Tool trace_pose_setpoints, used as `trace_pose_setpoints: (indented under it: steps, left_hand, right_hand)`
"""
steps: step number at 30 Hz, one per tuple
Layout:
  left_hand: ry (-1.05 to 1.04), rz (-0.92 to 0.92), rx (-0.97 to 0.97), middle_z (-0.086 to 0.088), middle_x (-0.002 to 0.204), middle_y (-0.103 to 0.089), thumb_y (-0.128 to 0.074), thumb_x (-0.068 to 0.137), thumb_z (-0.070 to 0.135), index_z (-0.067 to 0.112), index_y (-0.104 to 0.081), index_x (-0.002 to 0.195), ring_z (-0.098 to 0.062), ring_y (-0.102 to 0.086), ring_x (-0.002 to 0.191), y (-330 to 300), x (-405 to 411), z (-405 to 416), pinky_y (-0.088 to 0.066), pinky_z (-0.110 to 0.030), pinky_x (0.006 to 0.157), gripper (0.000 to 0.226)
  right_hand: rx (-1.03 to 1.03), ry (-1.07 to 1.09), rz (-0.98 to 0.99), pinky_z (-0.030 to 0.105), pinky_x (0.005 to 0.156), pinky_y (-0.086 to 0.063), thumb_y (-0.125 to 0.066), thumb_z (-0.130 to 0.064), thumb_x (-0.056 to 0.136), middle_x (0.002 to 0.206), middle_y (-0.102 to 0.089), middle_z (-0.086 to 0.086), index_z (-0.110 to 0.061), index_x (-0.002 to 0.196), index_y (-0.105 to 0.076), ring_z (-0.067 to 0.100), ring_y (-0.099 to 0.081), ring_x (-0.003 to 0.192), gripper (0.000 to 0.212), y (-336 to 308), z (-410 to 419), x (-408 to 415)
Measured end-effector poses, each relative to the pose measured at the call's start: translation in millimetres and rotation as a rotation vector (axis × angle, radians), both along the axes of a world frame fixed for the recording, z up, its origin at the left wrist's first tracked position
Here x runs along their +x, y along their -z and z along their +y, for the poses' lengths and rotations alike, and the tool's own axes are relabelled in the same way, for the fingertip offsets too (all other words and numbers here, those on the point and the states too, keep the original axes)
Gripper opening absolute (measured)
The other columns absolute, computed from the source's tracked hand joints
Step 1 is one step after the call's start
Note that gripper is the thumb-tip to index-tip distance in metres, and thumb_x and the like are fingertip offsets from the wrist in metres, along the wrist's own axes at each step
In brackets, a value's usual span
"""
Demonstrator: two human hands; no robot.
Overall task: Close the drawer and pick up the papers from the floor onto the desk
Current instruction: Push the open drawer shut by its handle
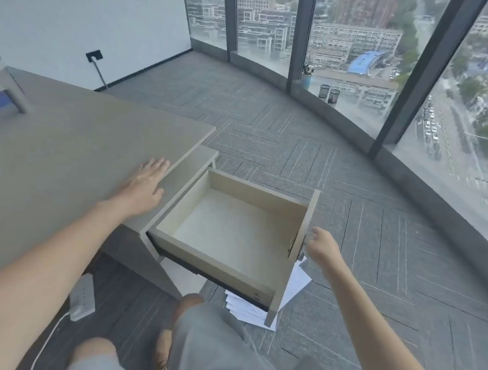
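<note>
Worktop (69, 153): grey, wood-grain surface, occupying the left of the view; corner near the drawer unit.

Drawer (234, 232): pulled fully out from under the worktop, pale interior, nothing visible inside; grey front panel at the right, standing upright.

Papers (247, 309): white sheets in a loose, fanned pile on the carpeted floor (375, 248), directly beneath the open drawer; most of the pile is hidden by the drawer body, with edges showing below its front corner and to its right.

Left hand (145, 184): laid flat, palm down, on the worktop edge just beside the drawer opening; grip spread, fingers extended, holding nothing.

Right hand (323, 245): at the outer face of the drawer front, near the metal fitting; fingers loosely curled and apart, grip not pinching anything, possibly touching the panel, though contact is unclear from this angle.

Power strip (83, 298): white, on the floor under the worktop, cable trailing toward the viewer.

Two dark mesh cups (328, 93): on the window ledge, side by side, next to a small potted plant (307, 75).

Person's knees in grey shorts at bottom centre.
</note>
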State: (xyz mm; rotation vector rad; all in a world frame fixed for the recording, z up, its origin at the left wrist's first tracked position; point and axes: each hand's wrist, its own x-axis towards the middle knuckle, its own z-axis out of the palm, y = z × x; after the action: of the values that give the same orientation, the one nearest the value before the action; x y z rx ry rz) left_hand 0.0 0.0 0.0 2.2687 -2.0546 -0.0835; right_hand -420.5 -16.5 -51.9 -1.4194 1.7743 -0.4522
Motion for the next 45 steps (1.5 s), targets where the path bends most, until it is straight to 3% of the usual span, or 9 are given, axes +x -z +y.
trace_pose_setpoints:
  steps: [3, 7, 9, 12, 17, 23, 29, 38, 45]
  left_hand:
    - [0.002, -0.011, -0.023, -0.008, 0.166, -0.009, -0.043, 0.097, 0.007, 0.012, -0.011, 0.158, -0.026, -0.005, 0.154, 0, 4, -1, -0.002, -0.038, 0.124, 0.069]
    - [0.049, -0.024, 0.034, -0.007, 0.167, -0.006, -0.040, 0.099, 0.008, 0.014, -0.007, 0.158, -0.024, -0.002, 0.154, -4, 9, -2, -0.001, -0.038, 0.125, 0.068]
    - [0.053, -0.047, 0.054, -0.006, 0.167, -0.003, -0.040, 0.100, 0.011, 0.013, -0.004, 0.158, -0.023, -0.001, 0.154, -6, 9, -3, -0.001, -0.038, 0.125, 0.068]
    - [0.030, -0.080, 0.040, -0.005, 0.167, 0.000, -0.041, 0.099, 0.013, 0.013, -0.002, 0.158, -0.021, 0.001, 0.154, -8, 6, -7, -0.001, -0.039, 0.124, 0.071]
    - [0.019, -0.071, 0.019, -0.004, 0.167, -0.001, -0.043, 0.097, 0.012, 0.014, -0.003, 0.158, -0.021, 0.000, 0.154, -8, 4, -8, -0.001, -0.038, 0.125, 0.073]
    - [0.020, -0.058, 0.000, -0.002, 0.167, -0.002, -0.043, 0.097, 0.012, 0.016, -0.004, 0.158, -0.019, -0.001, 0.154, -7, 4, -8, -0.002, -0.038, 0.125, 0.072]
    - [0.018, -0.062, -0.011, 0.000, 0.167, -0.001, -0.043, 0.098, 0.013, 0.017, -0.004, 0.158, -0.017, 0.000, 0.154, -8, 3, -6, -0.001, -0.036, 0.125, 0.072]
    - [0.021, -0.037, -0.016, 0.000, 0.167, -0.003, -0.042, 0.097, 0.012, 0.017, -0.005, 0.158, -0.018, -0.001, 0.154, -9, 2, -5, -0.002, -0.036, 0.125, 0.072]
    - [0.026, -0.014, -0.037, 0.001, 0.167, -0.004, -0.042, 0.097, 0.013, 0.019, -0.006, 0.158, -0.016, -0.002, 0.154, -8, 3, -4, -0.002, -0.035, 0.125, 0.072]
  right_hand:
    - [0.072, 0.047, -0.153, 0.041, 0.077, -0.064, -0.043, 0.010, 0.082, 0.098, -0.077, 0.010, -0.007, 0.111, -0.074, 0.028, -0.073, 0.087, 0.046, 20, -2, -4]
    - [0.085, 0.074, -0.292, 0.044, 0.080, -0.064, -0.060, 0.006, 0.077, 0.086, -0.081, 0.008, -0.012, 0.105, -0.078, 0.029, -0.077, 0.084, 0.037, 35, -8, -12]
    - [0.127, 0.088, -0.384, 0.041, 0.080, -0.064, -0.068, 0.006, 0.079, 0.091, -0.079, 0.018, -0.007, 0.107, -0.072, 0.034, -0.077, 0.089, 0.031, 33, -8, -17]
    - [0.230, 0.077, -0.500, 0.030, 0.067, -0.065, -0.068, 0.007, 0.087, 0.097, -0.074, 0.032, 0.001, 0.117, -0.062, 0.036, -0.075, 0.083, 0.031, 33, -8, -24]
    - [0.301, -0.015, -0.394, 0.031, 0.057, -0.064, -0.061, -0.003, 0.096, 0.082, -0.070, 0.021, 0.014, 0.106, -0.066, 0.020, -0.071, 0.059, 0.021, 36, -12, -23]
    - [0.425, -0.181, -0.262, 0.031, 0.054, -0.056, -0.047, -0.025, 0.103, 0.079, -0.068, 0.012, 0.002, 0.105, -0.064, 0.020, -0.065, 0.059, 0.032, 31, -17, 3]
    - [0.441, -0.290, -0.204, 0.028, 0.049, -0.052, -0.043, -0.017, 0.096, 0.073, -0.070, 0.011, -0.005, 0.089, -0.062, 0.021, -0.063, 0.056, 0.024, 32, -26, 29]
    - [0.464, -0.365, -0.295, 0.024, 0.044, -0.037, -0.041, -0.026, 0.099, 0.071, -0.062, 0.007, -0.010, 0.094, -0.056, 0.018, -0.054, 0.053, 0.023, 39, -29, 73]
    - [0.480, -0.395, -0.300, 0.022, 0.044, -0.034, -0.045, -0.024, 0.097, 0.065, -0.056, 0.001, -0.012, 0.088, -0.058, 0.015, -0.050, 0.049, 0.020, 41, -45, 123]
